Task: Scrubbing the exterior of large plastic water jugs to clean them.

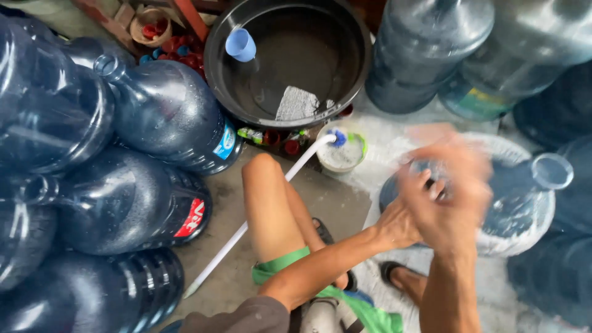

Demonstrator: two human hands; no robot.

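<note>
A large clear-blue water jug (524, 197) lies on its side at the right, soapy, its open neck (550, 171) pointing right. My left hand (404, 219) rests against the jug's near end. My right hand (453, 185) is over the jug's side, blurred by motion; whether it holds a cloth or sponge I cannot tell. My bare knee (268, 191) is bent between my arms and the stacked jugs.
Several dark blue jugs (123, 203) lie stacked at the left. A black basin (216, 68) holds a blue cup (240, 44) and a grey cloth (297, 103). A white-handled brush (265, 206) stands in a small soapy tub (342, 154). More jugs (431, 49) stand behind.
</note>
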